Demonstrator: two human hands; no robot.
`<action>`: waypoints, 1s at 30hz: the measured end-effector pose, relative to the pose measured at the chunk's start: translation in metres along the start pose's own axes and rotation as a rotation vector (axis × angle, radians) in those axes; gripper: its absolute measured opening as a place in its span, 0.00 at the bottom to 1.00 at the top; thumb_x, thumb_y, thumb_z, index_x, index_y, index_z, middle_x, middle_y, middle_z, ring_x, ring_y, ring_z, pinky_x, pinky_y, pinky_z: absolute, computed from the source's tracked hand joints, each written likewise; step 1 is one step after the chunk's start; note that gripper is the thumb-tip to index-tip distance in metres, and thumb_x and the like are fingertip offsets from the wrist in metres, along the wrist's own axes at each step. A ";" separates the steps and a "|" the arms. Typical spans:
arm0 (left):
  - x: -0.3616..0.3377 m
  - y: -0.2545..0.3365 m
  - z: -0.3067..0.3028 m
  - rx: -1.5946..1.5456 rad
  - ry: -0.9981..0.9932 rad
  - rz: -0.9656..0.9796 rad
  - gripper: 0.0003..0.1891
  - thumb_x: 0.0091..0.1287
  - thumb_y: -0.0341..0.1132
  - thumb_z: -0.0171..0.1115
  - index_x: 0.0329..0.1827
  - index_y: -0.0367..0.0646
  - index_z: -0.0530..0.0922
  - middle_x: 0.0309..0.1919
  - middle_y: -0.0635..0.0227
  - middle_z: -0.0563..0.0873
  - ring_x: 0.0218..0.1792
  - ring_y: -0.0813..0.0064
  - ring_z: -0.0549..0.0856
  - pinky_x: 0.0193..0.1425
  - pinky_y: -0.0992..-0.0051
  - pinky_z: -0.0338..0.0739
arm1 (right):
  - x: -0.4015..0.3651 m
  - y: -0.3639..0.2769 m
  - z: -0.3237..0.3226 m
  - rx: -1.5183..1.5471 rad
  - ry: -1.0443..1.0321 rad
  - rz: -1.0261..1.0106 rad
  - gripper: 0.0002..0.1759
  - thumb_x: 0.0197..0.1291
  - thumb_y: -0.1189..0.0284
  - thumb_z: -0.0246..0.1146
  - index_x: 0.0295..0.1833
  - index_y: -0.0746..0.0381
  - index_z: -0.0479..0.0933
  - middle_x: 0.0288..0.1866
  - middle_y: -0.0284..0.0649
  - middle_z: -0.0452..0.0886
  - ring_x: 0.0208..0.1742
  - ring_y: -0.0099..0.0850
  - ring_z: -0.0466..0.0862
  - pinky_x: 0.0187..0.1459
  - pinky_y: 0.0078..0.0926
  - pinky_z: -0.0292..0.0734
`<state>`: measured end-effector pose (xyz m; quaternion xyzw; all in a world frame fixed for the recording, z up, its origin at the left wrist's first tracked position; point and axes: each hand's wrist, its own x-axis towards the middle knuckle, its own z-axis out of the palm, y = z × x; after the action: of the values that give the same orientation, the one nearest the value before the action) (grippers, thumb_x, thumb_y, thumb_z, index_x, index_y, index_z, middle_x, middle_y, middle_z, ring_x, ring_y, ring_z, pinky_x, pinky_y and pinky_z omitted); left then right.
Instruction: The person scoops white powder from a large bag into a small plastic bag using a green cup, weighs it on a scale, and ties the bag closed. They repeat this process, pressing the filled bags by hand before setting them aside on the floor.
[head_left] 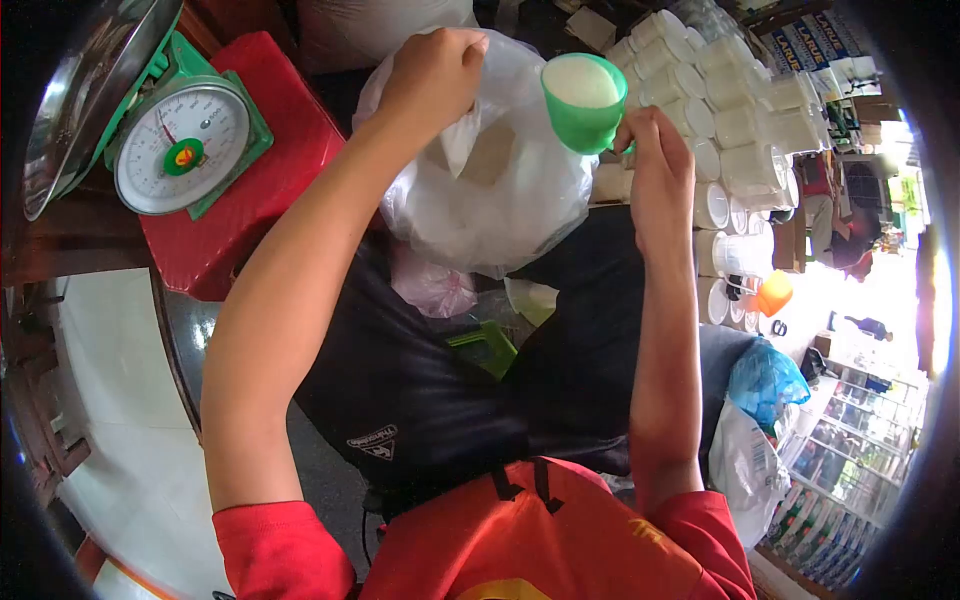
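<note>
My right hand (pixel 660 160) is closed around the handle of a green plastic cup (pixel 585 125). White granules (pixel 580 80) fill the cup close to its rim. It is held upright at the right side of a large translucent plastic bag (pixel 540 220), which stands in front of my knees with its mouth facing up. Over the bag's left part, my left hand (pixel 435 80) is closed in a fist-like pinch, with a strip of whitish plastic (pixel 460 143) hanging below the fingers.
A dial scale (pixel 182 150) with a metal pan stands on a red box (pixel 290 120) at the left. White tubs (pixel 740 120) are stacked high on the right. A pink bag (pixel 432 285) and a green plastic piece (pixel 485 348) lie between my legs.
</note>
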<state>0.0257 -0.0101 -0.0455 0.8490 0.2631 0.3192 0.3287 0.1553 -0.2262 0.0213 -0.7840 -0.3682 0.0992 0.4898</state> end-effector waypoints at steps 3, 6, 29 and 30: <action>-0.005 0.009 0.006 -0.024 0.074 -0.014 0.12 0.76 0.37 0.56 0.41 0.39 0.85 0.35 0.46 0.89 0.41 0.43 0.89 0.50 0.49 0.82 | 0.018 -0.004 -0.003 -0.091 -0.011 -0.050 0.18 0.72 0.62 0.56 0.38 0.66 0.80 0.30 0.40 0.79 0.35 0.28 0.77 0.43 0.30 0.73; -0.007 0.011 0.003 0.050 0.009 0.004 0.18 0.82 0.42 0.54 0.58 0.39 0.86 0.26 0.49 0.88 0.26 0.54 0.90 0.40 0.57 0.84 | 0.028 -0.013 -0.003 -0.221 -0.034 -0.073 0.20 0.71 0.58 0.57 0.42 0.65 0.82 0.34 0.45 0.84 0.38 0.37 0.84 0.46 0.36 0.77; -0.005 0.008 0.019 0.019 0.037 -0.031 0.14 0.78 0.39 0.53 0.43 0.39 0.84 0.27 0.49 0.87 0.32 0.47 0.89 0.44 0.49 0.81 | 0.051 -0.043 0.010 -0.617 -0.206 -0.343 0.20 0.70 0.54 0.58 0.47 0.58 0.86 0.40 0.55 0.87 0.45 0.60 0.86 0.50 0.54 0.80; -0.005 0.008 0.020 -0.005 0.042 -0.047 0.14 0.78 0.38 0.53 0.43 0.39 0.84 0.27 0.49 0.87 0.32 0.47 0.89 0.44 0.49 0.81 | 0.052 -0.044 0.011 -0.641 -0.206 -0.373 0.20 0.70 0.54 0.59 0.47 0.59 0.86 0.40 0.55 0.88 0.44 0.59 0.86 0.49 0.54 0.80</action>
<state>0.0388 -0.0265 -0.0530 0.8349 0.2891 0.3297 0.3326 0.1655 -0.1727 0.0635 -0.8028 -0.5641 -0.0333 0.1901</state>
